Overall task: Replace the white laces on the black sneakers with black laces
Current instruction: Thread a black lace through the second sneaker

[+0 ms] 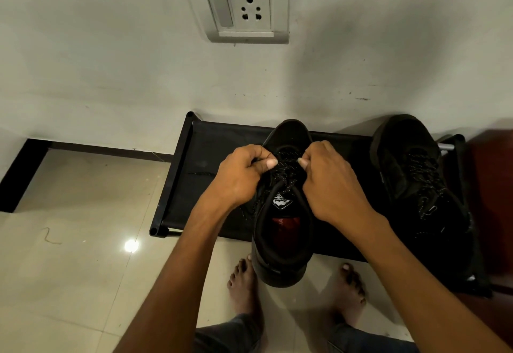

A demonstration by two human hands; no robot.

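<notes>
Black speckled lace (287,170) already crosses the near sneaker (283,213) on the low rack (200,158). Left hand (241,174) and right hand (330,180) each pinch lace near the lower eyelets. Judged step: tightening; next, an even pull. Second sneaker (416,180) appears laced.

Bare forearms, bare feet (299,291), and grey trouser legs (230,336); no sleeves visible.

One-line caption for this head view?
Both hands pinch black laces on a sneaker atop a rack.
</notes>
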